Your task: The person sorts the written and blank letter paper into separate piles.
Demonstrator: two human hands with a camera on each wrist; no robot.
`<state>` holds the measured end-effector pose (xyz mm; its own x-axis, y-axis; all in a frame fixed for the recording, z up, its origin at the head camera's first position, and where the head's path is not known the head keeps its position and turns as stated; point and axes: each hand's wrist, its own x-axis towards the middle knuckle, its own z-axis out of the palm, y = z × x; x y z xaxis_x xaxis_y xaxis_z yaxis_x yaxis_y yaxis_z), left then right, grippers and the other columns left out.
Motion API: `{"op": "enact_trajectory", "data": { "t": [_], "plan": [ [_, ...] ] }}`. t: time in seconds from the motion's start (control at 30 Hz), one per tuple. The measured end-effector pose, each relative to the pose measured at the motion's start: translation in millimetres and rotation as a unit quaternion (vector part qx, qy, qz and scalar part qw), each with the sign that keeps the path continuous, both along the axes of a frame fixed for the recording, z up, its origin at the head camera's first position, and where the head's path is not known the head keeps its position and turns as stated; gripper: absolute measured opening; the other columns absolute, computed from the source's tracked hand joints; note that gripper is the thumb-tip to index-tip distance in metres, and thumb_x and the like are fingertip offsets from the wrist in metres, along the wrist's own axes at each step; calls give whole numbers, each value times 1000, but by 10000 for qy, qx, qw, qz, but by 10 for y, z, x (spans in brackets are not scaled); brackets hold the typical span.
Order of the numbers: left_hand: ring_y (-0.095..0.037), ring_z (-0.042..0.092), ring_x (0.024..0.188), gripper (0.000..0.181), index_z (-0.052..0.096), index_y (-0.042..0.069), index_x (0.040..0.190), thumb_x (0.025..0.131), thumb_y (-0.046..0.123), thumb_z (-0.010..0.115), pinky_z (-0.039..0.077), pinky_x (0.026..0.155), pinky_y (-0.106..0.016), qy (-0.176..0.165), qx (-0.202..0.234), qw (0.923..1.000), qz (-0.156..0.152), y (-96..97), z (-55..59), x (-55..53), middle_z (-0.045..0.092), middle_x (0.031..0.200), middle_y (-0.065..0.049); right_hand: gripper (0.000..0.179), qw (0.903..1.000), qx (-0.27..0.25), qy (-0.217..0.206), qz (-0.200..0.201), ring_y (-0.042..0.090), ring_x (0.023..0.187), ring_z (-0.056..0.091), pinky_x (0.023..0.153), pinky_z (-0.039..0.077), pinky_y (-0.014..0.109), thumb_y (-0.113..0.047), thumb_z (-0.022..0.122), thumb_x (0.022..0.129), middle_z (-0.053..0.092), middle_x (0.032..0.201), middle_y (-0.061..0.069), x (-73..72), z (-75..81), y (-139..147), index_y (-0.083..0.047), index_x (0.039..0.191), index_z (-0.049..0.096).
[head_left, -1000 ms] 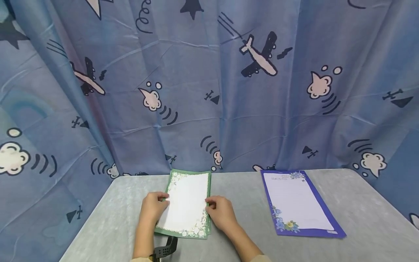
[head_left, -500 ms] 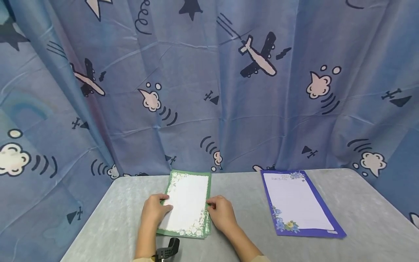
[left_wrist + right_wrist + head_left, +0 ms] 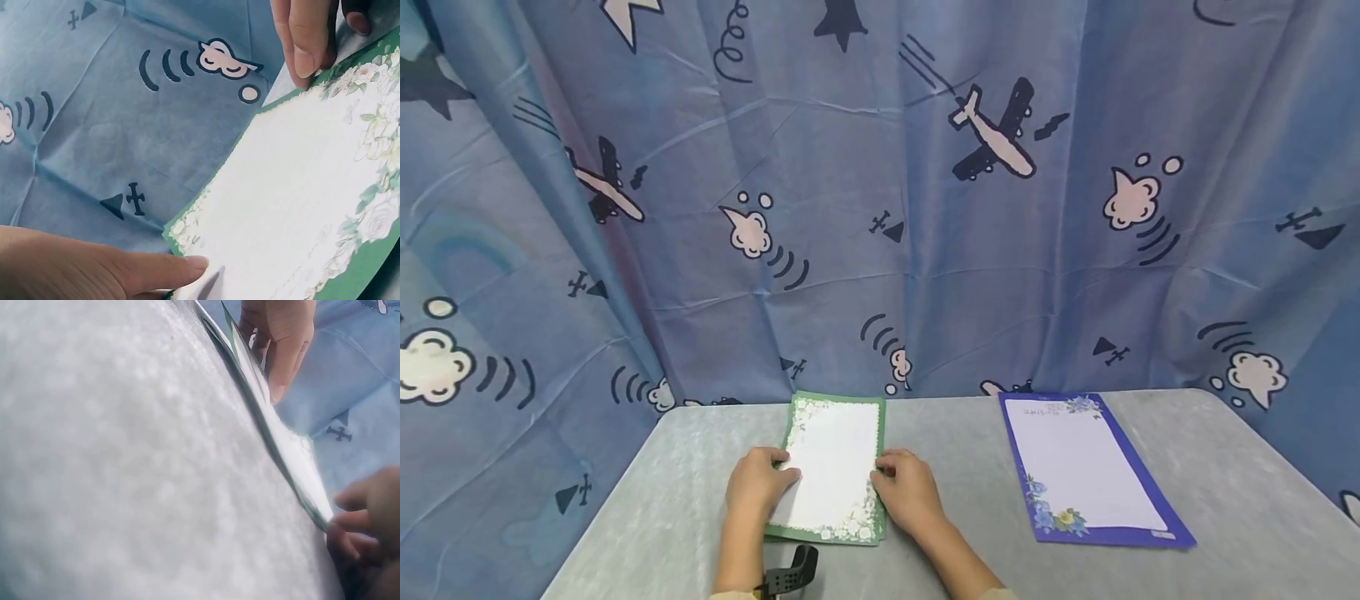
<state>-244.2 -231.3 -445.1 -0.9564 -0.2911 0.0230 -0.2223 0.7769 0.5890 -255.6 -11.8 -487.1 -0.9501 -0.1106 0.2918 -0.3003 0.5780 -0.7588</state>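
A small stack of green-bordered letter paper (image 3: 831, 467) with white flowers lies left of the middle in the head view. My left hand (image 3: 758, 485) grips its left edge, thumb across the top sheet. At the opposite edge, my right hand (image 3: 907, 490) pinches the paper between thumb and fingers. The left wrist view shows the left thumb (image 3: 169, 270) over the paper's corner, and the right fingers (image 3: 309, 47) at the far edge. Seen edge-on in the right wrist view, the letter paper (image 3: 284, 440) has layers slightly apart near the left hand (image 3: 284, 337).
A purple-bordered sheet of letter paper (image 3: 1086, 467) with blue and yellow flowers lies to the right on the grey table (image 3: 985, 500). Behind the table hangs a blue curtain (image 3: 850, 250) printed with planes. A black strap device (image 3: 790, 575) sits on my left wrist.
The green-bordered sheets have shifted against each other, the top one moving left and then back right, so less of the lower sheet shows. My left thumb reaches further over the paper.
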Motion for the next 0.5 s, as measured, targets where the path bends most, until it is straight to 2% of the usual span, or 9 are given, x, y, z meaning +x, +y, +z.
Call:
{"op": "enact_trajectory", "data": {
  "t": [0.2, 0.27, 0.33, 0.4, 0.5],
  "plan": [
    [-45, 67, 106, 32, 75, 2, 115, 90, 21, 72, 52, 88, -57, -24, 0, 9998, -211, 84, -5, -63, 72, 119, -23, 23, 9999, 32, -127, 15, 37, 114, 68, 93, 56, 49, -12, 72, 89, 71, 123, 20, -13, 17, 87, 3, 105, 76],
    [-43, 68, 104, 31, 75, 2, 114, 92, 23, 70, 53, 88, -57, -75, 58, 9996, -253, 83, 14, -50, 73, 118, -22, 23, 9998, 56, -156, 97, 36, 113, 69, 92, 57, 49, -15, 72, 90, 71, 122, 20, -13, 32, 91, 3, 105, 76],
    [-43, 68, 105, 33, 74, 0, 114, 94, 25, 68, 52, 89, -57, -184, 69, 9993, -321, 82, 46, -37, 72, 118, -22, 24, 9997, 106, -170, 169, 30, 104, 71, 86, 58, 45, -20, 70, 93, 73, 116, 17, -15, 51, 95, 0, 105, 77],
    [-44, 67, 108, 37, 72, -1, 117, 95, 28, 66, 52, 90, -57, -357, -30, 9987, -354, 92, 90, -23, 71, 121, -24, 27, 9995, 123, -203, 230, 21, 90, 69, 76, 57, 37, -26, 67, 96, 74, 105, 11, -22, 69, 99, -3, 105, 77],
    [-48, 65, 109, 46, 68, -6, 119, 97, 34, 62, 53, 86, -58, -617, -445, 9969, -219, 145, 169, -15, 69, 120, -27, 31, 9986, 122, -377, 363, 11, 72, 56, 62, 46, 28, -33, 62, 100, 69, 83, 4, -33, 101, 99, -6, 100, 77]
  ]
}}
